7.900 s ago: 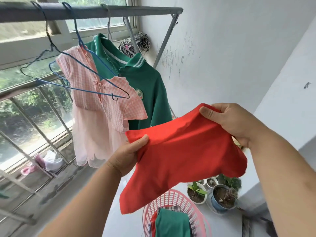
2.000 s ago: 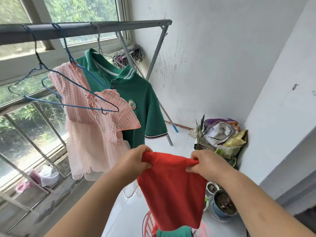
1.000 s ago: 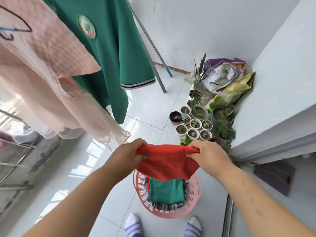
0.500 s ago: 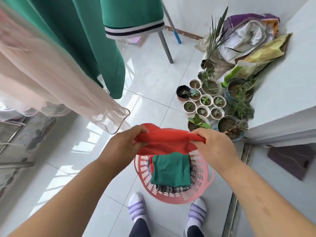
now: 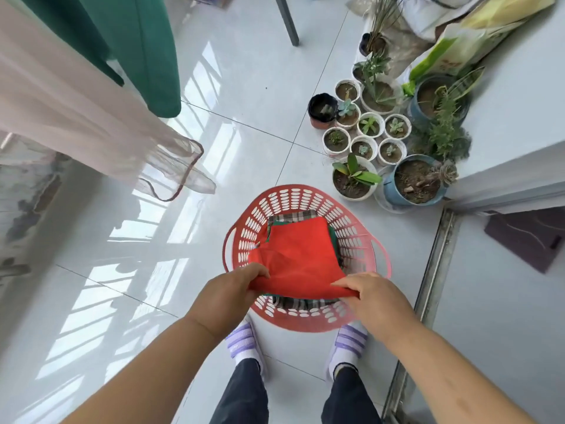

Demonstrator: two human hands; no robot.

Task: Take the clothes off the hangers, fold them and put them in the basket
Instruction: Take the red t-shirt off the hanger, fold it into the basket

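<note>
A folded red garment lies across the clothes inside the pink plastic basket on the floor between my feet. My left hand pinches its near left corner and my right hand pinches its near right corner, both just above the basket's near rim. Under the red cloth a green piece and a plaid piece show at the edges. At the upper left hang the hem of a pale pink dress and the lower part of a green shirt.
Several potted plants stand on the white tiles right of and beyond the basket, with bags behind them. A grey rack leg stands at the top. A metal door track and dark mat lie to the right.
I have bent down and lowered the red garment from above the basket onto the pile inside it, covering the green piece. Both hands still hold its near corners.
</note>
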